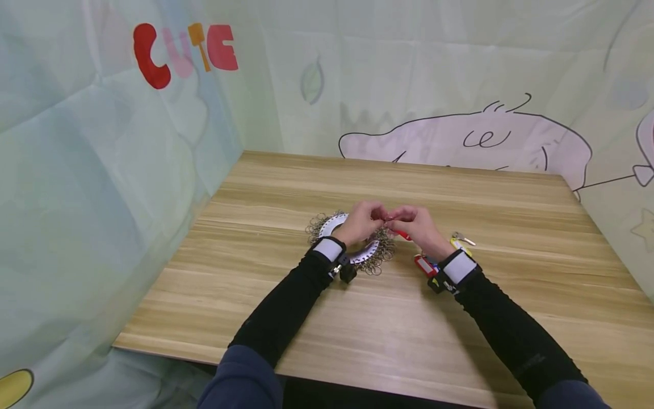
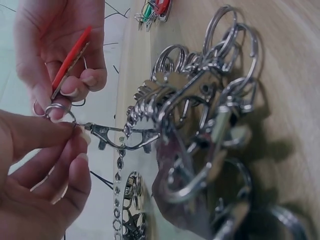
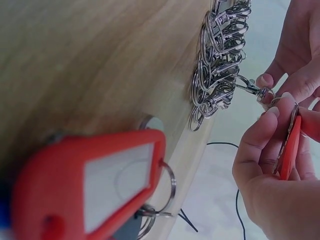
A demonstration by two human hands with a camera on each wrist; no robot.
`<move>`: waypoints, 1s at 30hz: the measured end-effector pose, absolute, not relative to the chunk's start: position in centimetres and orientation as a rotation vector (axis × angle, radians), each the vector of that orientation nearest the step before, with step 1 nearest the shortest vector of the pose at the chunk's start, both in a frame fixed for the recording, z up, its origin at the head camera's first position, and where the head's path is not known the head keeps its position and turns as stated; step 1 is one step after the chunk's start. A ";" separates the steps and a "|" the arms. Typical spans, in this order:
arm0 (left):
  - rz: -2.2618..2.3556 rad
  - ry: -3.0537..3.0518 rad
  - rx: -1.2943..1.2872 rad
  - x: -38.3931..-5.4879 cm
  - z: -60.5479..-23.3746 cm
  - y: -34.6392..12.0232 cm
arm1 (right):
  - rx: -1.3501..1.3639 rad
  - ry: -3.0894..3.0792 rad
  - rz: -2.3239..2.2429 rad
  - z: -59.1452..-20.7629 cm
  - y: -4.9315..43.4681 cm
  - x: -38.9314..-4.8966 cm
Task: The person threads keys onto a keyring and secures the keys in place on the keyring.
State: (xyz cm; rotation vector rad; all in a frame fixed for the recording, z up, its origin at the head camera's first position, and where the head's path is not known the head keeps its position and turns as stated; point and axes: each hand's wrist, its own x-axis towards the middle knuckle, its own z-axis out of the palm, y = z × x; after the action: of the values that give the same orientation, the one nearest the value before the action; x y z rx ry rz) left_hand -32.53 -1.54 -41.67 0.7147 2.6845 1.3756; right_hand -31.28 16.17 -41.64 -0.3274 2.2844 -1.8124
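Note:
A round white holder, fringed with many metal snap hooks and split rings, lies on the table under my left hand. One snap hook stretches out from the holder toward my fingers. Its end split ring is pinched between my left thumb and index finger. My right hand holds a red key tag with a key flat against it, its fingertips right at the same ring. Both hands meet just above the holder's right side; the fingers hide part of the ring joint.
Right of the holder, a red key tag with a white label lies near my right wrist. Beyond that wrist are a yellow key tag and a key. The wood-grain table is backed by printed cloth walls.

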 end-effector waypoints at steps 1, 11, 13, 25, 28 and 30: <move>1.383 2.677 0.716 -32.5 -41.6 -1.6 | -0.324 2.287 -1.808 -41.6 16.2 -31.3; 1.430 2.661 0.712 -32.5 -41.7 -1.7 | -0.345 2.299 -1.794 -41.6 16.2 -31.1; 1.432 2.662 0.702 -32.5 -41.8 -1.7 | -0.341 2.281 -1.811 -41.6 16.2 -31.1; 1.399 2.669 0.762 -32.4 -41.7 -1.7 | -0.331 2.260 -1.826 -41.7 16.3 -31.1; 1.424 2.657 0.754 -32.4 -41.8 -1.7 | -0.332 2.265 -1.820 -41.8 16.4 -31.1; 1.427 2.669 0.749 -32.4 -41.9 -1.7 | -0.330 2.266 -1.821 -41.8 16.4 -31.1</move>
State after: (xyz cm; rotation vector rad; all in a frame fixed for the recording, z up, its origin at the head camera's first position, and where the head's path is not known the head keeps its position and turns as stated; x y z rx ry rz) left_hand -32.42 -1.68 -41.90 0.7491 2.6689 1.4275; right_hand -31.06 16.36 -41.81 -0.3300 2.2664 -1.8213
